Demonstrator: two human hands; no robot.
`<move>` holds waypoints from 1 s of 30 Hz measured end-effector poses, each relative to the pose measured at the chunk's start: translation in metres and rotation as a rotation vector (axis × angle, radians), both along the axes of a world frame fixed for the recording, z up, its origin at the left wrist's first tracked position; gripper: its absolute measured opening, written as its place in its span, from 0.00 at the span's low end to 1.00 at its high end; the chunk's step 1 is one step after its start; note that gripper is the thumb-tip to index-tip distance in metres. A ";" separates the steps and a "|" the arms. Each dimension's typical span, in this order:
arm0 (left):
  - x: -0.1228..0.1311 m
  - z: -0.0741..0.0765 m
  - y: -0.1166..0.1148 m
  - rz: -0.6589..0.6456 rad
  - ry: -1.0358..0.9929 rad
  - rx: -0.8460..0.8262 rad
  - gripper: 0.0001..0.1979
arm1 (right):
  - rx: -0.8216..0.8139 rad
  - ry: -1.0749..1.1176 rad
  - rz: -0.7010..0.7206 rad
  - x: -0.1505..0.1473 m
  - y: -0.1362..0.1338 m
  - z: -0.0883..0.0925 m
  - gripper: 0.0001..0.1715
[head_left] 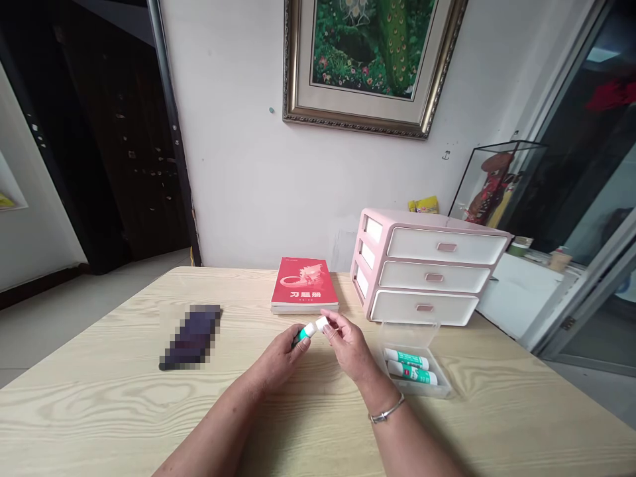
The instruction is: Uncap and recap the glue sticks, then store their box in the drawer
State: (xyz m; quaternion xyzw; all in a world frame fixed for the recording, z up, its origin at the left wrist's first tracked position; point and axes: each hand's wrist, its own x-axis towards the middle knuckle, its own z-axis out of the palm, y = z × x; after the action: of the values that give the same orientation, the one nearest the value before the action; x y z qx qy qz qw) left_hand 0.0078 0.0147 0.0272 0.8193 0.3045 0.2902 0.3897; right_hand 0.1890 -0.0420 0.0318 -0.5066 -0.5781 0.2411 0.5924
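My left hand (pixel 282 354) is closed around a green and white glue stick (pixel 304 333), its white end pointing up and to the right. Between the fingertips of my right hand (pixel 350 344) is a white cap (pixel 322 324), held just off the end of the stick. A silver bracelet circles my right wrist. To the right of that hand stands an open clear plastic box (pixel 444 389) with two more glue sticks (pixel 412 372) lying in it. Its lid is raised at the back.
Behind my hands lies a thick red book (pixel 303 281). A pink and white drawer unit (pixel 431 268) stands at the back right of the wooden table (pixel 124 424). At the left is a dark, pixelated flat object (pixel 193 338). The wall rises behind the table.
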 end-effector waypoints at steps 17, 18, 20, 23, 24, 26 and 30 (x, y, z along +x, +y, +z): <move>-0.004 0.004 -0.001 -0.106 -0.017 0.007 0.19 | 0.033 -0.124 0.057 -0.004 -0.004 0.001 0.20; -0.004 0.003 -0.001 -0.108 -0.016 0.007 0.19 | 0.034 -0.123 0.056 -0.003 -0.004 0.001 0.20; -0.004 0.003 0.000 -0.114 -0.012 0.007 0.20 | 0.034 -0.124 0.058 -0.003 -0.004 -0.001 0.20; -0.004 0.002 0.000 -0.127 -0.013 0.008 0.20 | 0.029 -0.133 0.056 -0.003 -0.003 -0.003 0.21; -0.004 0.002 0.000 -0.133 -0.016 0.009 0.20 | 0.024 -0.141 0.049 -0.003 -0.003 -0.003 0.21; -0.004 0.001 0.000 -0.143 -0.023 0.012 0.20 | 0.013 -0.167 0.028 -0.004 -0.004 -0.003 0.20; -0.005 0.002 -0.001 -0.150 -0.014 0.019 0.20 | -0.010 -0.182 0.005 -0.006 -0.003 -0.004 0.17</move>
State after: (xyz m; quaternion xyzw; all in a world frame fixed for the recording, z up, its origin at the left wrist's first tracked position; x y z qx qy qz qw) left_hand 0.0030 0.0135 0.0288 0.8415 0.2367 0.2686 0.4047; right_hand 0.1831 -0.0446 0.0279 -0.5279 -0.6298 0.1984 0.5342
